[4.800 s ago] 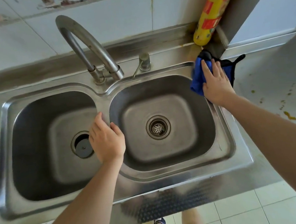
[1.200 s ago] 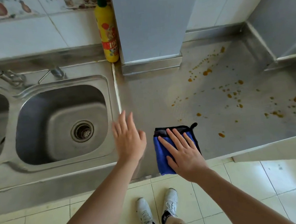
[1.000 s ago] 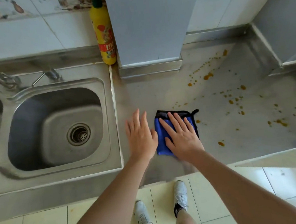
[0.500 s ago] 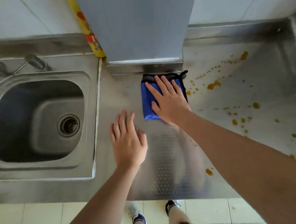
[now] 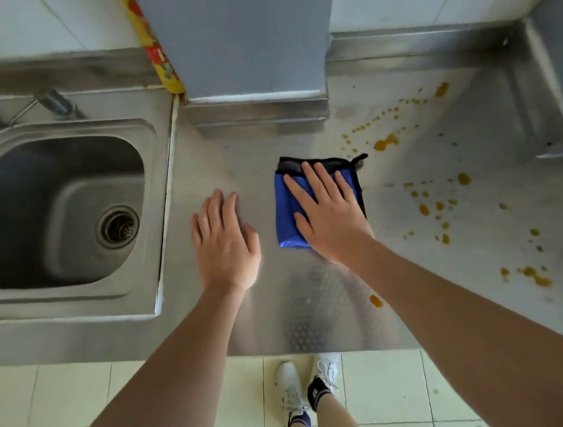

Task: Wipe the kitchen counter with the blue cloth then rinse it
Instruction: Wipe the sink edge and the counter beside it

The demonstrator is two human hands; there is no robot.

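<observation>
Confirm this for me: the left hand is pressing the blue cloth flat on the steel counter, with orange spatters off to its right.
Wrong hand. In the head view the right hand presses the blue cloth flat on the steel counter; the left hand lies bare on the metal beside it. The orange spatters do sit to the cloth's right.

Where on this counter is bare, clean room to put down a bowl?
Bare steel lies between the left hand and the sink edge, and near the front edge below the blue cloth. Right of the cloth, orange spatters crowd the counter.
</observation>
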